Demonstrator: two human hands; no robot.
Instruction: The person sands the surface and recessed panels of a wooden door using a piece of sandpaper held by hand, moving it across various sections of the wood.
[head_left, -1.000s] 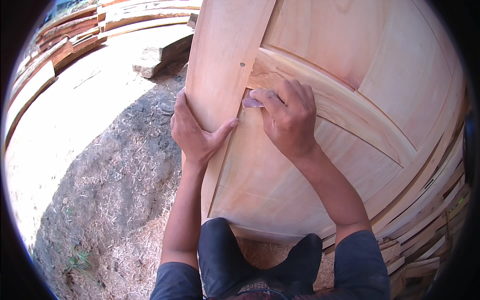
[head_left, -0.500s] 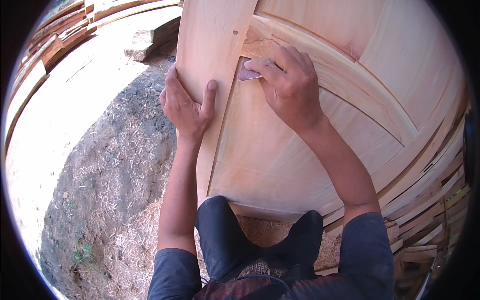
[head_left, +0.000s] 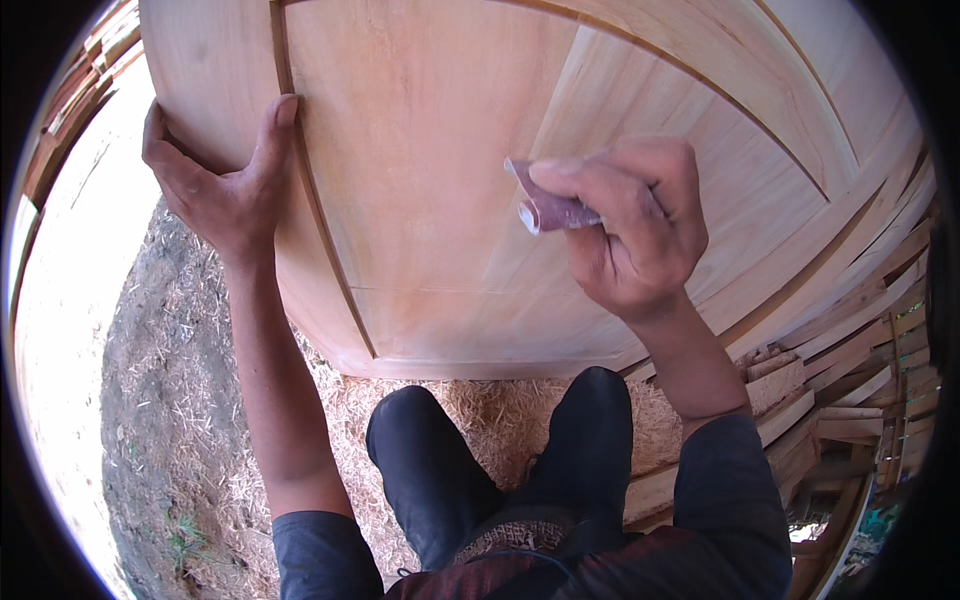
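Note:
A pale wooden panel door (head_left: 420,150) with curved mouldings lies in front of me. My left hand (head_left: 228,195) grips its left stile, the thumb on top by the inner groove and the fingers over the outer edge. In my right hand (head_left: 645,225) a folded, purplish-brown piece of sandpaper (head_left: 552,210) is pinched between thumb and fingers. One end of it curls and shows its pale back. This hand is over the lower panel, right of its middle; whether the sandpaper touches the wood I cannot tell.
Stacked wooden boards (head_left: 850,340) run along the right side. More planks (head_left: 60,150) lie at the far left, beside brightly lit ground. Wood shavings (head_left: 470,400) cover the soil under the door's near edge, around my knees (head_left: 430,450).
My right hand has brought the sandpaper from the panel's upper left corner, back and rightward over the panel. The view has shifted, so door and left hand appear farther left; the left hand still grips the stile.

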